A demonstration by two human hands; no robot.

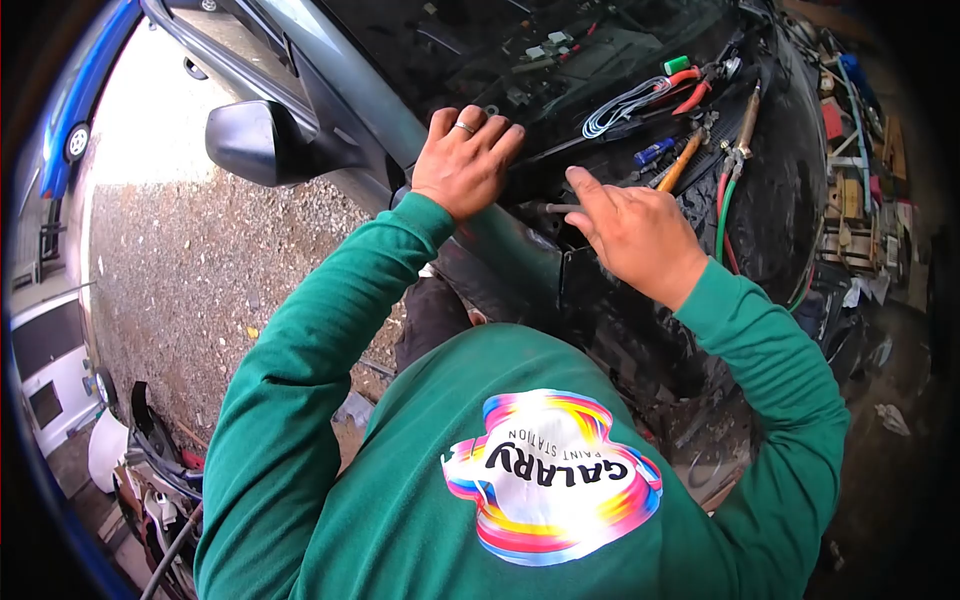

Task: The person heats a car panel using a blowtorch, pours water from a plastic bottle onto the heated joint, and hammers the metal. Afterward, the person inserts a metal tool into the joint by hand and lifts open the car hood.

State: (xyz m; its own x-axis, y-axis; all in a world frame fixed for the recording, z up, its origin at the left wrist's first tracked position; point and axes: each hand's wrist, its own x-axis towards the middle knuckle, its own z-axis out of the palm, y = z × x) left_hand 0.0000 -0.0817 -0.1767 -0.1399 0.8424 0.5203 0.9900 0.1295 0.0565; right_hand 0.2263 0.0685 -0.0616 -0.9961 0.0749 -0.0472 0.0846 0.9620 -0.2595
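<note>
Gravel (270, 240) spreads beside a dark car (515, 260). At the lower corner of the windshield (430, 60), the left hand (463, 165) rests palm down, fingers bent; I cannot tell whether it grips anything. Near the fender's inner edge, the right hand (640, 232) has its thumb by a metal rod (563, 209), the grip itself hidden. Wire (622, 108) and red-handled pliers (690, 95) lie along the windshield's lower edge.

Gravel ground (280, 240), bright toward a blue car (88, 85)

left hand (465, 165): palm down | right hand (645, 235): index finger (592, 192) extended | arms (285, 400): forward
</note>
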